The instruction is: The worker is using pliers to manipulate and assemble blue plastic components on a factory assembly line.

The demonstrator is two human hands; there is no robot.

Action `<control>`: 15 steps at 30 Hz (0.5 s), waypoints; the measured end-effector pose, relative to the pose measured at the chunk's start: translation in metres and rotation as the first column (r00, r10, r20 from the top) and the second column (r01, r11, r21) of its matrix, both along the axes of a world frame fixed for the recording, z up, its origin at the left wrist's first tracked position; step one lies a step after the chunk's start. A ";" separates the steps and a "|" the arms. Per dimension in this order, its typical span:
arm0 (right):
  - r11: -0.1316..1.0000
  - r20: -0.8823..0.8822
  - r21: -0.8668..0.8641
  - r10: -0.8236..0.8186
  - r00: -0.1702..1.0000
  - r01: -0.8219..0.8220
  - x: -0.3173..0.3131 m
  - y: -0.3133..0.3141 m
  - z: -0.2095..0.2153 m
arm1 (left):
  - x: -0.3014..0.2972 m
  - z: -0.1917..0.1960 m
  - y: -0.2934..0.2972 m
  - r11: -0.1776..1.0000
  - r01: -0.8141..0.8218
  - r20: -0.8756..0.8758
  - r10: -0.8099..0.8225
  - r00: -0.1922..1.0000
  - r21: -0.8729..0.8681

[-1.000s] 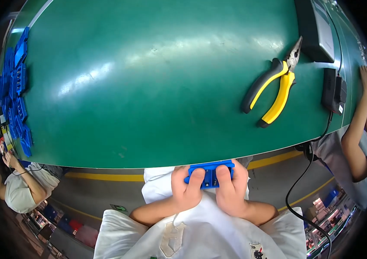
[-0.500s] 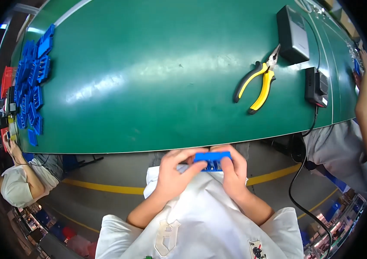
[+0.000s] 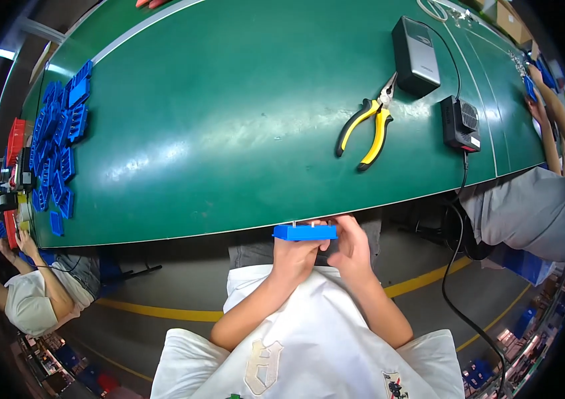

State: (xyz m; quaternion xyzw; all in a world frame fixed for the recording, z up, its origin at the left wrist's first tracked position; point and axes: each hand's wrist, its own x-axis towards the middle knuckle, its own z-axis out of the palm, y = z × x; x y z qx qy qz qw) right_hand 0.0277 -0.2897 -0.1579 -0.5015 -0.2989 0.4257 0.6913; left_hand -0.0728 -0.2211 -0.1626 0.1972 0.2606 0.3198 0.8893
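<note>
Your left hand (image 3: 295,258) grips the blue, rectangular plastic block (image 3: 305,233) from below; right hand (image 3: 352,249) beside its right end, hold unclear. Best kept level, slim silvery pins (image 3: 313,225) upright.

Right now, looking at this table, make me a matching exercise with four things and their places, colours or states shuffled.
1. Pliers
2. Blue part with metal pins
3. Group of blue parts
4. Box

A. Left side of the table
B. Grey and black
C. Held in the left hand
D. Yellow and black, lying open

Pairs: 1-D, 2-C, 3-A, 4-B.
</note>
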 end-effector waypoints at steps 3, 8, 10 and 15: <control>0.983 -0.009 -0.171 0.061 0.998 -0.061 0.000 0.022 0.006 | -0.004 -0.018 -0.006 0.994 -0.042 -0.014 0.041 0.999 -0.099; 0.996 -0.153 -0.081 0.009 0.988 -0.022 -0.010 0.033 -0.009 | -0.020 0.003 0.019 0.908 0.391 -0.720 -0.171 0.673 0.150; 0.997 -0.159 -0.058 0.036 0.987 -0.045 -0.009 0.034 -0.011 | -0.030 0.004 0.025 0.884 0.313 -0.666 -0.002 0.746 0.348; 0.998 -0.060 -0.063 0.016 0.998 -0.019 -0.008 0.035 -0.005 | -0.046 0.007 0.031 0.843 0.056 -0.249 0.093 0.964 0.534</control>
